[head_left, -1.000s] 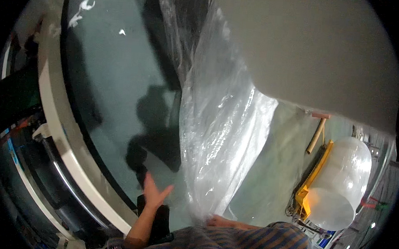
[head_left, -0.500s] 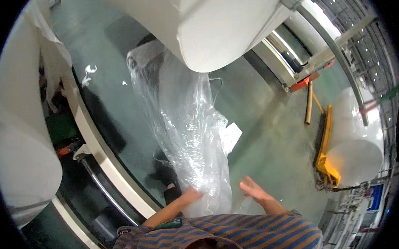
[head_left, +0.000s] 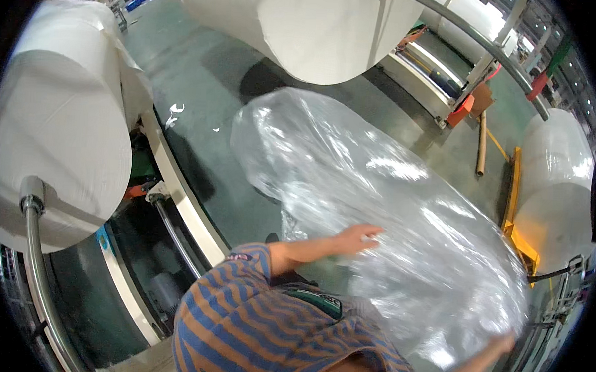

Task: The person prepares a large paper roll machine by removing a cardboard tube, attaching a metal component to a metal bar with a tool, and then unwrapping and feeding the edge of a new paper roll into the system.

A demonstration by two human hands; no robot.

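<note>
A large sheet of clear plastic film point(head_left: 378, 169) billows in front of me, spread from the middle of the floor to the lower right, with bright glare on its folds. My left hand point(head_left: 361, 239) reaches across to the film's near side. Its fingers look bent together on the film, somewhat blurred. Far out to the lower right, my right hand point(head_left: 502, 344) is closed at the film's near right edge, also blurred. Some of its fingers are hidden.
Big white rolls stand at the left point(head_left: 61, 136) and top point(head_left: 324, 41). A machine frame with a pale rail point(head_left: 184, 194) runs along my left. At the right are a wrapped roll point(head_left: 553, 210), a yellow pallet jack point(head_left: 518, 242) and a cardboard tube point(head_left: 481, 144). White scraps point(head_left: 174, 115) lie on the floor.
The film has gone from a narrow bunched strip to a wide billowing sheet swung rightward. My right hand has moved far right and down; my left arm stretches further forward and right. The view has shifted.
</note>
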